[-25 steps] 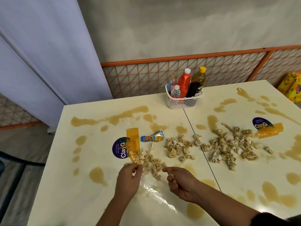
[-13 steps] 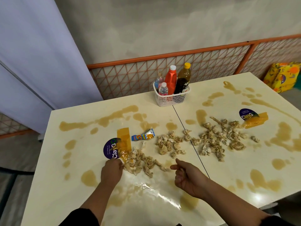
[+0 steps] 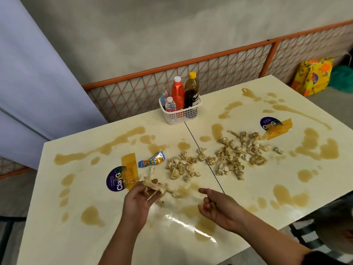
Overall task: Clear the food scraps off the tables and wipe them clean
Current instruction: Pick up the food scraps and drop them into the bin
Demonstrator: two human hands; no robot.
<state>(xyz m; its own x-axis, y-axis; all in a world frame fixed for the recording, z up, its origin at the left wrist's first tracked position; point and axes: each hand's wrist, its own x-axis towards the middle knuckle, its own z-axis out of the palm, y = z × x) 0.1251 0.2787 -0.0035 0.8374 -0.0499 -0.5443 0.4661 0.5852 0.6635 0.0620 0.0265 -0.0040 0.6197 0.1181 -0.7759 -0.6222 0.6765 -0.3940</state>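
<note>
Two cream tables stand pushed together, the left table (image 3: 80,188) and the right table (image 3: 286,178), both spotted with brown spills. My left hand (image 3: 136,201) grips a clump of pale food scraps (image 3: 152,185) just above the left table, beside a purple sticker (image 3: 116,179). My right hand (image 3: 219,206) hovers palm up near the seam, fingers loosely curled; a bit of scrap may lie in them. More scraps lie in a middle pile (image 3: 181,167) and a larger pile (image 3: 240,153) on the right table. A small snack wrapper (image 3: 151,162) lies near the left pile.
A white basket (image 3: 179,114) holding sauce and water bottles sits at the back over the seam. An orange mesh fence (image 3: 219,73) runs behind the tables. A yellow bag (image 3: 313,77) stands on the floor at the far right. Amber tape (image 3: 129,167) covers part of the sticker.
My left hand has closed round the near scraps and lifted a clump off the table. My right hand has turned palm up. The view has swung left and closer.
</note>
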